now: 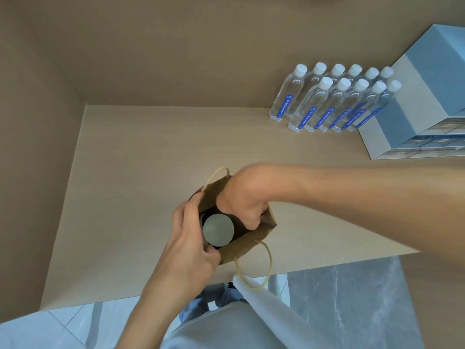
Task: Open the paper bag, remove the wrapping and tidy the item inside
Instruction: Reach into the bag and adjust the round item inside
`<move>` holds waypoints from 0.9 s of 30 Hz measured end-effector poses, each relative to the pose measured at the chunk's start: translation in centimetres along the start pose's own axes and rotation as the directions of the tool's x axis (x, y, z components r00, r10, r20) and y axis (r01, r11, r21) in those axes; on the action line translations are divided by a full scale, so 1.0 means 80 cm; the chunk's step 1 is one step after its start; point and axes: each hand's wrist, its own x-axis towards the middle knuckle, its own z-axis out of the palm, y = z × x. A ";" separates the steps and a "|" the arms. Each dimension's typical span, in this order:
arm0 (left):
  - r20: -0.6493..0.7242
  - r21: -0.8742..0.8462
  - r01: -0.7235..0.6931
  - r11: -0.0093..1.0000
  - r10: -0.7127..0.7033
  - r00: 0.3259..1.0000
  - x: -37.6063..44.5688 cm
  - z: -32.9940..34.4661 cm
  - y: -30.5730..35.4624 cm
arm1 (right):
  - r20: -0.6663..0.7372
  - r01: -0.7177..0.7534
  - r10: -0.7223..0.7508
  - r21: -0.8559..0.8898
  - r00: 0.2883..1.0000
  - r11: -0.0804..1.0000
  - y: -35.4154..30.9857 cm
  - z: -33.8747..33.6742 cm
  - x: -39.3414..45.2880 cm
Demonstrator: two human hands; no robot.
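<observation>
Brown paper bag (251, 244) stands open near the wooden table's (141, 152) front edge, left hand (187, 244) pinching its rim, right hand (247, 200) curled inside beside a grey-topped cylindrical item (218, 230), its grasp unclear; unwrapping and tidying seemingly remain.

Left hand (191, 238): bare forearm rising from the near edge, fingers curled, thumb and fingertips pinched together at the left.
Right hand (242, 200): bare forearm reaching in from the right, wrist bent sharply downward, fingers pointing down, their tips hidden.
</observation>
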 end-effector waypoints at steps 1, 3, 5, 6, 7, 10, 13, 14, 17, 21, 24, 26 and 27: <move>-0.005 -0.002 0.003 1.000 -0.003 1.000 0.002 0.000 0.000 | -0.049 0.014 -0.015 -0.005 0.999 1.000 0.007 -0.007 -0.011; -0.006 -0.003 0.000 1.000 0.000 1.000 0.003 0.000 -0.001 | -0.163 0.035 -0.030 0.030 0.986 0.999 0.014 -0.010 -0.019; -0.001 -0.007 -0.002 1.000 0.002 1.000 0.004 0.001 -0.002 | -0.216 0.053 -0.037 0.069 0.976 0.996 0.003 -0.002 -0.009; 0.002 -0.012 -0.005 1.000 0.005 1.000 0.004 0.001 -0.002 | -0.201 0.054 -0.036 0.085 0.979 0.995 -0.009 0.006 0.001; 0.003 -0.019 -0.007 1.000 0.007 1.000 0.004 0.002 -0.003 | -0.170 0.048 -0.030 0.103 0.985 0.994 -0.020 0.014 0.012; 0.007 -0.029 0.025 0.999 -0.025 1.000 0.005 0.002 -0.003 | -0.101 0.037 -0.021 0.164 0.995 0.986 -0.030 0.035 0.041; 0.009 -0.031 0.028 0.999 -0.028 1.000 0.006 0.001 -0.002 | -0.109 0.005 0.031 0.318 0.994 0.948 -0.016 0.045 0.054; 0.009 -0.034 0.026 0.999 -0.026 1.000 0.005 0.001 -0.001 | -0.104 -0.005 0.044 0.349 0.994 0.937 -0.014 0.048 0.057; 0.017 -0.031 0.025 0.999 -0.024 1.000 0.005 0.003 0.000 | -0.082 -0.039 0.078 0.401 0.994 0.915 -0.012 0.055 0.067; 0.017 -0.024 0.016 1.000 -0.016 1.000 0.008 0.003 0.000 | -0.134 -0.047 0.137 0.527 0.981 0.848 -0.012 0.062 0.081; 0.013 0.010 0.031 0.999 -0.031 0.999 0.009 0.004 -0.002 | -0.157 -0.048 0.173 0.590 0.972 0.806 -0.017 0.067 0.083; 0.014 0.037 0.045 0.998 -0.045 0.999 0.009 0.004 -0.001 | -0.181 -0.038 0.191 0.621 0.965 0.783 -0.022 0.067 0.083; 0.017 0.044 0.046 0.998 -0.047 0.999 0.009 0.004 0.000 | -0.197 -0.031 0.199 0.632 0.960 0.774 -0.025 0.066 0.084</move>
